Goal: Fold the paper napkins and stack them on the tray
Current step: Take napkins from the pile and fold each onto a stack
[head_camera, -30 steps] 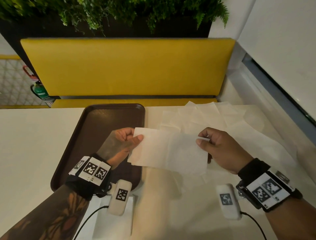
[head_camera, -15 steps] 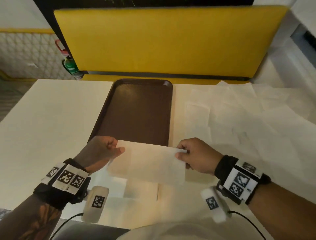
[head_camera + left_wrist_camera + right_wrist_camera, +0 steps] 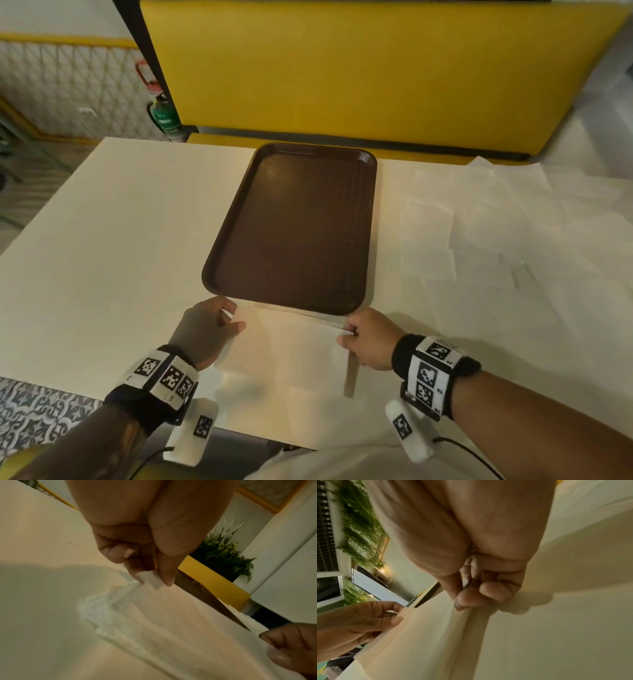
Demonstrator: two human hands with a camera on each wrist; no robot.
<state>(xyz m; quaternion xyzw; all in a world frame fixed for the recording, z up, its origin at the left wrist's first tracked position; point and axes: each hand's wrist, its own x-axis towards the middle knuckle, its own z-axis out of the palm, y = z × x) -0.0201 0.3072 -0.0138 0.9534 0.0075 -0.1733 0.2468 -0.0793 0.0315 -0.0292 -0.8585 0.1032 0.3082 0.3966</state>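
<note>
A white paper napkin hangs spread between both hands just in front of the near edge of the brown tray. My left hand pinches its top left corner between thumb and forefinger, and the left wrist view shows that corner of the napkin in the pinch of my left hand. My right hand pinches the top right corner, fingers curled; my right hand grips the napkin edge there. Nothing lies in the tray.
Several unfolded white napkins lie spread over the right half of the pale table. A yellow bench back stands behind the table. A green bottle sits on the floor at left.
Both hands have brought the napkin down and nearer to me, from over the tray to just in front of its near edge. My head has tilted down.
</note>
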